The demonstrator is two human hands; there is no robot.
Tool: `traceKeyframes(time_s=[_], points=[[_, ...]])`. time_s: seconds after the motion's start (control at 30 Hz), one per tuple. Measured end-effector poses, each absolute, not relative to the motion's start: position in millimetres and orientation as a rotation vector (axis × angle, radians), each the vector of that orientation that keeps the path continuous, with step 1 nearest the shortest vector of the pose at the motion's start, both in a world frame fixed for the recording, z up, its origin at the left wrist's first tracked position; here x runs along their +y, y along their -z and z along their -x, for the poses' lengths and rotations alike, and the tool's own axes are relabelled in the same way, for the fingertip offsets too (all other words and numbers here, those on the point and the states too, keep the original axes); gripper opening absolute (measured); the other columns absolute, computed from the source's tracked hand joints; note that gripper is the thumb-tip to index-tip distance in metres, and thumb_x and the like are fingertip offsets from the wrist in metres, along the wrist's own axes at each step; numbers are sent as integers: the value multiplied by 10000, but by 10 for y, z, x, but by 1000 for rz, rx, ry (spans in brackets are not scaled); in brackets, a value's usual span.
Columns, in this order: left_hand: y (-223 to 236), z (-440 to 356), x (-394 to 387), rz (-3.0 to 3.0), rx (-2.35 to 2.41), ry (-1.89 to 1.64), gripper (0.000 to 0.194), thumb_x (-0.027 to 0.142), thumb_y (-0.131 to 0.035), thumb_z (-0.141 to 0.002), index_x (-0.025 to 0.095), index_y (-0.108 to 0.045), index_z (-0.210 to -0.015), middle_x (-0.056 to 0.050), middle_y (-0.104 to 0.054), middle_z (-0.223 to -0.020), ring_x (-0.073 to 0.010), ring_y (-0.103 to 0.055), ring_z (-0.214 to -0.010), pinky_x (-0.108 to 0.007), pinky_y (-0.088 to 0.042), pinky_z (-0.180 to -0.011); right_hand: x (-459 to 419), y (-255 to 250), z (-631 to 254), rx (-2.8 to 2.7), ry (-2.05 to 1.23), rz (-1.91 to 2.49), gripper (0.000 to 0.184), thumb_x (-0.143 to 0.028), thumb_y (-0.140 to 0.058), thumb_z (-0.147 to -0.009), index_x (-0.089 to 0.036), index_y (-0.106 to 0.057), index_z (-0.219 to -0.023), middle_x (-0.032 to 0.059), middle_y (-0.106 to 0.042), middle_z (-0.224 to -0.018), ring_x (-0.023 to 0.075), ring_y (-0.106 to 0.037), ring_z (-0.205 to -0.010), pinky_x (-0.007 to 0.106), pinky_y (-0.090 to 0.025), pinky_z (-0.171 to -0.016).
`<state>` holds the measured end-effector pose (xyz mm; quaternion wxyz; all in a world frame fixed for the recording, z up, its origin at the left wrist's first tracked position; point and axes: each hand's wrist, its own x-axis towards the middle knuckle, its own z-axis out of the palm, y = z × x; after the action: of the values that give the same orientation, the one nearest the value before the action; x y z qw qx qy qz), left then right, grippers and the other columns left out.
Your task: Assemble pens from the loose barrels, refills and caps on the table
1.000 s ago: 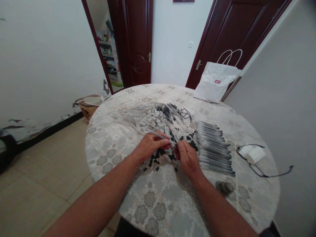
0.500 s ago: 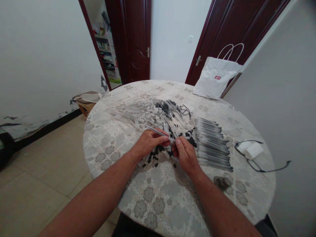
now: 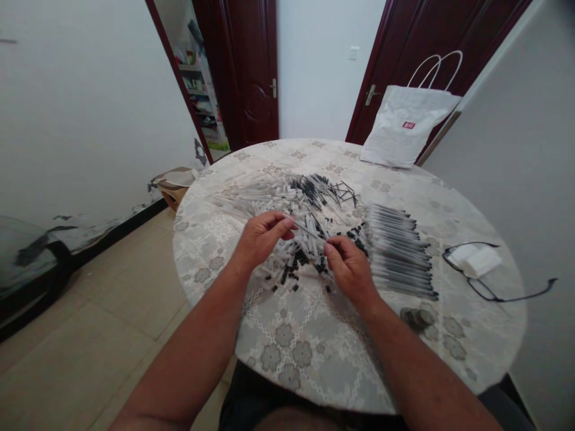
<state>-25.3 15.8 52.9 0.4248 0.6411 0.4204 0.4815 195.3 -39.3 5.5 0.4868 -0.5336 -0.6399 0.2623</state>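
Note:
A slim translucent pen (image 3: pixel 309 230) is stretched between my two hands over the middle of the table. My left hand (image 3: pixel 263 238) pinches its upper left end with thumb and fingers. At the lower right end, my right hand (image 3: pixel 351 266) grips it between thumb and forefinger. Under and around the hands lie small black caps (image 3: pixel 300 260) and short clear pieces. Beyond them spreads a heap of clear pen barrels (image 3: pixel 254 190), with thin dark refills (image 3: pixel 314 187) at its right. Beside my right hand, finished-looking pens (image 3: pixel 399 251) lie in a neat row.
The round table (image 3: pixel 287 335) has a patterned cloth. Eyeglasses (image 3: pixel 487 293) and a white folded packet (image 3: pixel 481 263) lie at the right. A small dark cylindrical object (image 3: pixel 417 319) sits near my right forearm. A white paper bag (image 3: pixel 399 129) stands at the back right edge.
My hands have moved apart, the left one up and leftward, and the pen now spans the gap between them. The head view has shifted slightly.

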Motion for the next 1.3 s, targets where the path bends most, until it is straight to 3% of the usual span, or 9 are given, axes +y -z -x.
traceKeyframes(time_s=[0.1,0.2,0.53,1.13,1.3], points=[[-672,536,95,-1731,1243,-1286,306,449,-662,-904,167,-730,-1001,-50,-745,-844,-159,-679,-685,-260,-525,-647,-354,2,-1986,-1504,-612,1290,233,-432,-581,-952,-208,-643,-972,-10,-629,-717,140,-559,-606,252,-420,-593],[-669,770,-74,-1970,1438,-1080,246,401,-654,-909,195,-743,-1010,-29,-736,-826,-162,-662,-716,-270,-504,-693,-324,41,-2008,-1496,-593,1294,249,-440,-600,-940,-202,-651,-992,1,-654,-751,145,-581,-627,255,-438,-605],[-159,938,-651,-2330,1495,-567,204,232,-579,-918,214,-673,-1099,-72,-663,-1056,-209,-642,-926,-326,-486,-832,-319,38,-2023,-1567,-471,1297,253,-431,-607,-927,-199,-676,-1003,7,-680,-773,160,-611,-673,273,-461,-671],[-3,879,-790,-2468,1480,-279,126,235,-527,-968,234,-599,-1071,-62,-597,-1083,-215,-600,-985,-327,-468,-846,-339,19,-2019,-1587,-432,1292,244,-423,-596,-942,-205,-678,-1012,8,-696,-765,160,-619,-664,272,-460,-673],[-72,869,-757,-2509,1452,-164,119,261,-513,-982,231,-618,-1030,-56,-599,-1018,-204,-598,-900,-316,-468,-786,-322,34,-2022,-1584,-435,1286,252,-432,-603,-933,-207,-679,-1019,24,-721,-805,175,-653,-700,283,-482,-696]])
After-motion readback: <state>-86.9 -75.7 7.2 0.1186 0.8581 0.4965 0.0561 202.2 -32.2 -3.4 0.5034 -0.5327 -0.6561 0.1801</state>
